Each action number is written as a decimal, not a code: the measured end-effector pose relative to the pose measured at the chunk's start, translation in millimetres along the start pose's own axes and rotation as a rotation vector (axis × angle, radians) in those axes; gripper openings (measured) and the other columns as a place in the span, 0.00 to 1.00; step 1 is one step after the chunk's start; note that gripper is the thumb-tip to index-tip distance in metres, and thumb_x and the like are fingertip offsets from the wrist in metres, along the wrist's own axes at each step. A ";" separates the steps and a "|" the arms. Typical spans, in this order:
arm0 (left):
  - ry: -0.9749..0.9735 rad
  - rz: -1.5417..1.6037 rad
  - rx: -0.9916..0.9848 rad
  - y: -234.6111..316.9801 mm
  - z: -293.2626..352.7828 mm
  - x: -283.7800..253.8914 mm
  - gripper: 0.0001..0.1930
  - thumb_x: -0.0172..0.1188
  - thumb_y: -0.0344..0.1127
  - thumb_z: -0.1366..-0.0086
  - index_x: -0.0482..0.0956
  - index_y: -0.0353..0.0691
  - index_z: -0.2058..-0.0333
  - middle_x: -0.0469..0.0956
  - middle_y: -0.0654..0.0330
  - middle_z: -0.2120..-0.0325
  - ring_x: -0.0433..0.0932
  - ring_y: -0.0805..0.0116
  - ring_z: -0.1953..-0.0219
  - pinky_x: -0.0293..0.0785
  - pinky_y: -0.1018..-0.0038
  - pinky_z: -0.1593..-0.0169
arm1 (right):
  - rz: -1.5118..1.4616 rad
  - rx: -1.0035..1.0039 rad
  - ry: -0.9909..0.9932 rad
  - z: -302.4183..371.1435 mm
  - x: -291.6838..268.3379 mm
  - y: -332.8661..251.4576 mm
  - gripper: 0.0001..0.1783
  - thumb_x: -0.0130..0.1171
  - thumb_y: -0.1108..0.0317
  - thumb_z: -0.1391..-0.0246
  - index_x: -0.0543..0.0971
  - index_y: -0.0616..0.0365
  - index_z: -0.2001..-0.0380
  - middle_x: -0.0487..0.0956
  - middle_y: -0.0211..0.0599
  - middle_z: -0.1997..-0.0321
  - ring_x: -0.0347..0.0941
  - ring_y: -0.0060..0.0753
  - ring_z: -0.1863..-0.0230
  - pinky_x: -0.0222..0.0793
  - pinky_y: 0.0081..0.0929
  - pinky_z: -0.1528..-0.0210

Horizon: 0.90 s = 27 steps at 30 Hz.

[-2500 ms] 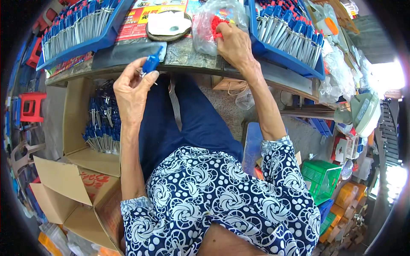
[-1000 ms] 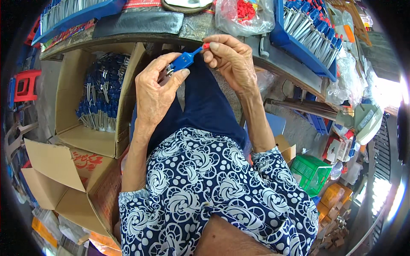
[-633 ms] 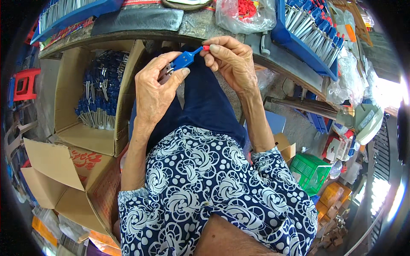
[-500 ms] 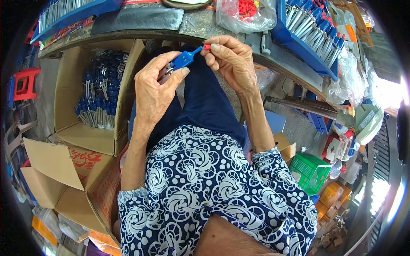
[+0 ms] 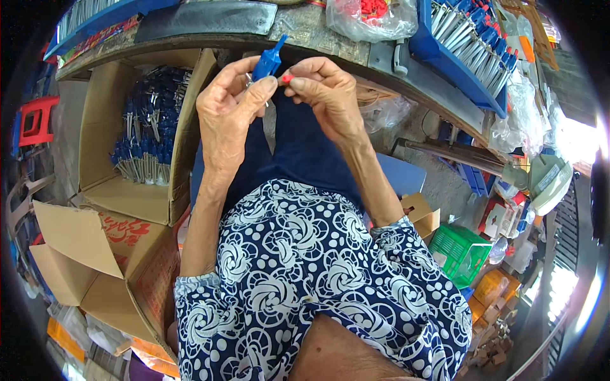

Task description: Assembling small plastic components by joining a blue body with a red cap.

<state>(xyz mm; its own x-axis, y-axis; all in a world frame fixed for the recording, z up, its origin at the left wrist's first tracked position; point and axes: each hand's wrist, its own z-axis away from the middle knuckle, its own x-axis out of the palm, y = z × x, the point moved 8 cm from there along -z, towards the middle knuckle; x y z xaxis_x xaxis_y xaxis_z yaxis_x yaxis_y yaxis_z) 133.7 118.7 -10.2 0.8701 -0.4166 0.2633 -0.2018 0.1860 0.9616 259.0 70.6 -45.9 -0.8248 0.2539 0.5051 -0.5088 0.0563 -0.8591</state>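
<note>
Between the thumb and fingers of my left hand (image 5: 230, 108) is a blue plastic piece (image 5: 267, 63) with a narrow tip pointing up and slightly right. Some shiny metal shows at its lower end, mostly covered by the fingers. My right hand (image 5: 327, 92) pinches a small red plastic piece (image 5: 287, 79) between thumb and forefinger. That red piece is close to the left thumb, below and to the right of the blue tip and apart from it. Both hands are over my lap, just in front of the workbench edge.
On the workbench (image 5: 305, 28) lies a clear bag (image 5: 373, 25) of red pieces. Blue trays (image 5: 460, 63) with rows of metal rods stand at both sides. At left, a cardboard box (image 5: 95, 136) holds many blue-and-metal pieces, beside an open carton (image 5: 101, 298). A green crate (image 5: 459, 253) is at right.
The blue piece has turned from pointing right to pointing upward. My right hand has moved down and left, taking the red piece from beside the blue tip to near the left thumb.
</note>
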 end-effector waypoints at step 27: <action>-0.095 0.632 -0.297 -54.9 -4.4 1.8 0.16 0.55 0.24 0.50 0.69 0.35 0.60 0.71 0.63 0.79 0.66 0.75 0.81 0.60 0.79 0.76 | 0.811 -0.621 0.120 25.7 44.0 -42.3 0.24 0.56 0.82 0.61 0.66 0.65 0.57 0.77 0.36 0.70 0.72 0.19 0.74 0.69 0.14 0.71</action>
<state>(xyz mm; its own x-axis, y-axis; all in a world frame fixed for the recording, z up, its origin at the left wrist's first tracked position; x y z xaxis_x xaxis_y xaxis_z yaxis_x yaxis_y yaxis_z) 148.3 111.6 -62.9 0.5808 -0.2217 0.7833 -0.5131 0.6474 0.5636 238.0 54.6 14.8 -0.8159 0.5311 -0.2284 0.4360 0.3057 -0.8464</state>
